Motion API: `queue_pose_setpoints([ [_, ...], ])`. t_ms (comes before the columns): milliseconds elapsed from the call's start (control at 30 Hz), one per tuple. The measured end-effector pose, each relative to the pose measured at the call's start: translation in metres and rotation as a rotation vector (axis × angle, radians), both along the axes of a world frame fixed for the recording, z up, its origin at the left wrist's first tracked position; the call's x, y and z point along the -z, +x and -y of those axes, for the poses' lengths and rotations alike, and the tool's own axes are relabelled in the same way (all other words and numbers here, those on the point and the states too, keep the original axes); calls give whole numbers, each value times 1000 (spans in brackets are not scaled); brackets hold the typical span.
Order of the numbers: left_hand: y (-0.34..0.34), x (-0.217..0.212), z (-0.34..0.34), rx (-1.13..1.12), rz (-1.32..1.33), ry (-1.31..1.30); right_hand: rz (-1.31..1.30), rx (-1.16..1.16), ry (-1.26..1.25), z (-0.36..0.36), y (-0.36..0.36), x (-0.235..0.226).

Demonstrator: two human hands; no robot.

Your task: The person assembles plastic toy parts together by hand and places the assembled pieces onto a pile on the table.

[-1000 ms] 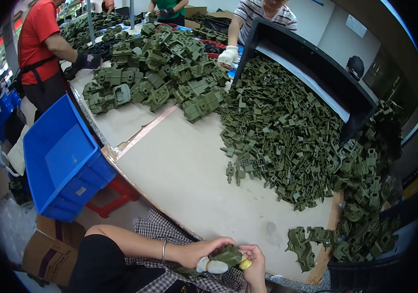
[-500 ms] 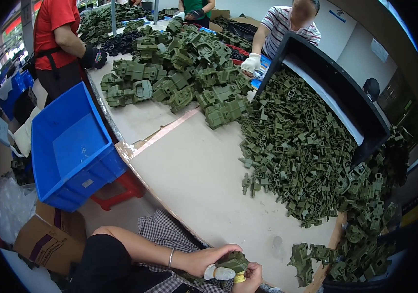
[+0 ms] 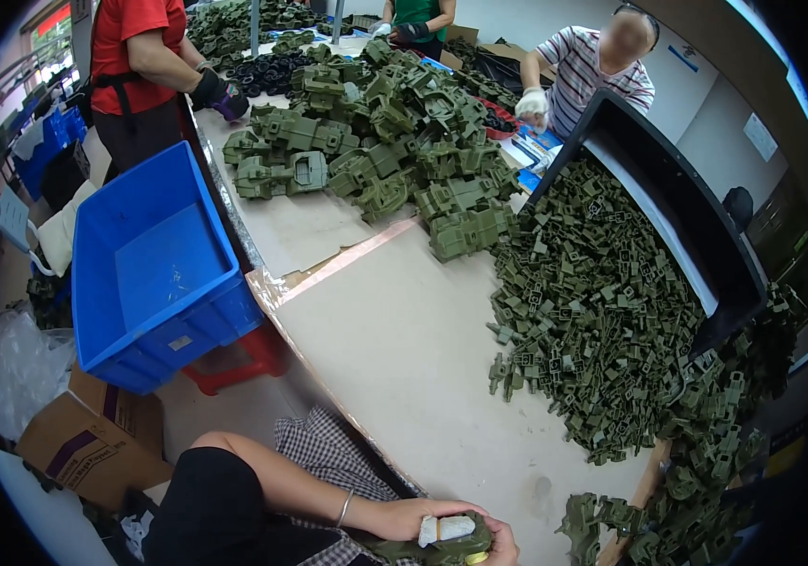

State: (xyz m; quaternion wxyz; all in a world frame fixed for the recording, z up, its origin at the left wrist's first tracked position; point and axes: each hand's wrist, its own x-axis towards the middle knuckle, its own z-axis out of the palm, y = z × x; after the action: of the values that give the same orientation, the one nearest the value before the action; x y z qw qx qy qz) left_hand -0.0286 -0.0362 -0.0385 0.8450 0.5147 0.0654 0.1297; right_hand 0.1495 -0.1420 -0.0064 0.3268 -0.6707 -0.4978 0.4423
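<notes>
At the bottom edge, by the table's near side, my left hand (image 3: 404,516) is closed over an olive-green plastic toy part (image 3: 470,544). A white wrapping with an orange band covers one of its digits, which lies across the part. My right hand (image 3: 504,545) grips the same part from the right, fingers bent around its end. Something yellow shows at the right hand, partly cut off by the picture's edge. The part's underside is hidden by the hands. Nearest on the table is a small group of green parts (image 3: 585,524) to the right.
A heap of small green parts (image 3: 602,321) spills from a tipped black bin (image 3: 677,198) on the right. Larger green vehicle-like bodies (image 3: 394,132) are piled farther back. Left stands a blue crate (image 3: 158,274) on a red stool (image 3: 243,363). Co-workers stand around the table's far side.
My view has shifted, so the scene sits farther right and slightly lower. The part has been turned lower in my hands, and my right hand has come up around its far end.
</notes>
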Motion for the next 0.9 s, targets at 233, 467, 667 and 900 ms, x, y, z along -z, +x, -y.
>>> queue_pose_setpoints([
  [233, -1, 13, -1, 34, 174, -56, -171, 34, -96, 0, 5, 10],
  [467, -3, 3, -3, 79, 203, -6, 199, -90, 46, -11, -1, -13],
  [667, -5, 14, -7, -67, 131, -148, 68, 49, 216, -23, -18, 4],
  [900, -23, -5, 7, -90, 46, -226, -402, 177, 91, -12, -21, -14],
])
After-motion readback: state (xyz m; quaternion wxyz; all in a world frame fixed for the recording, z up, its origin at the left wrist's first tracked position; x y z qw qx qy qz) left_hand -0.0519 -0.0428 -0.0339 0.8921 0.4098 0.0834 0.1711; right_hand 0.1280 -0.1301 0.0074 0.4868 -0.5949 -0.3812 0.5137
